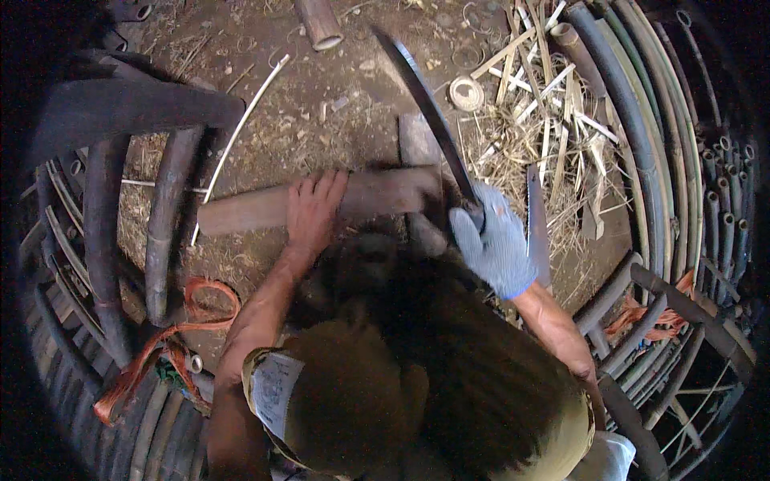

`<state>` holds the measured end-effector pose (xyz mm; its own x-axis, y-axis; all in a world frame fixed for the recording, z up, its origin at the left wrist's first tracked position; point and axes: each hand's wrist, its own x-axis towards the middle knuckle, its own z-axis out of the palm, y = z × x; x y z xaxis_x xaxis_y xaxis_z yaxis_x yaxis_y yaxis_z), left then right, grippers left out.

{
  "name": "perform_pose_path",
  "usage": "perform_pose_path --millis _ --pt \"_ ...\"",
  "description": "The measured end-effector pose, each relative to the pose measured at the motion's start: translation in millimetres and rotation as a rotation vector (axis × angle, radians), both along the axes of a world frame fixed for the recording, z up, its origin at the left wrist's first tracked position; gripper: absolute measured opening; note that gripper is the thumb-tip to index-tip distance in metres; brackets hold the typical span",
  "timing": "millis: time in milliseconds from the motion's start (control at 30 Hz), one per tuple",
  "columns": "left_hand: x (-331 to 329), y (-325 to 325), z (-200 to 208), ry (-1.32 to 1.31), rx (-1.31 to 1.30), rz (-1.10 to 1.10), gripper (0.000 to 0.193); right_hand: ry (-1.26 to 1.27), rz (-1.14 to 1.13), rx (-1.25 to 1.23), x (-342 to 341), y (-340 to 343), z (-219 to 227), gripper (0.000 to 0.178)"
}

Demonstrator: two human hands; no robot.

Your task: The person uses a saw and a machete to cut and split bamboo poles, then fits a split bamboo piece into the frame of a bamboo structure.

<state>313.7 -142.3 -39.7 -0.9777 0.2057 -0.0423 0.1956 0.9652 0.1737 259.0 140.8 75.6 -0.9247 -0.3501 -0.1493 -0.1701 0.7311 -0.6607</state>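
Note:
A broad, brownish length of bamboo (249, 210) lies crosswise in front of me, its right part blurred and resting across a wooden block (419, 140). My left hand (314, 210), bare, presses on it with the fingers laid over its far edge. A knitted grey-blue glove covers my right hand (496, 244), which is closed round the handle of a machete (433, 112). The long dark blade is raised, pointing away and to the left, its curved tip beyond the block. Most of the handle is hidden in the glove.
A hand saw (537, 224) lies just right of my gloved hand. Pale slivers and shavings (553, 104) pile up beyond it. Long bamboo poles (634, 104) line the right side. At left stand a dark bench (160, 108) and an orange strap (160, 341).

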Motion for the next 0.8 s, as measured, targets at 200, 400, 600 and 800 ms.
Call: perform_pose_path --millis 200,400,600,800 --pt "6.8 -1.4 -6.1 0.019 -0.049 -0.010 0.072 -0.330 0.032 0.442 -9.7 25.4 -49.7 0.033" --pt "-26.3 -18.0 15.3 -0.382 0.095 0.020 0.090 -0.329 0.009 0.236 -7.0 41.7 -69.9 0.035" --pt "-47.1 -22.5 25.2 -0.504 0.079 -0.063 0.095 -0.196 -0.063 0.255 7.7 29.7 -27.9 0.032" --pt "-51.1 -30.7 11.6 -0.450 0.109 -0.067 0.089 -0.008 -0.001 0.141 -1.5 12.8 -5.9 0.029"
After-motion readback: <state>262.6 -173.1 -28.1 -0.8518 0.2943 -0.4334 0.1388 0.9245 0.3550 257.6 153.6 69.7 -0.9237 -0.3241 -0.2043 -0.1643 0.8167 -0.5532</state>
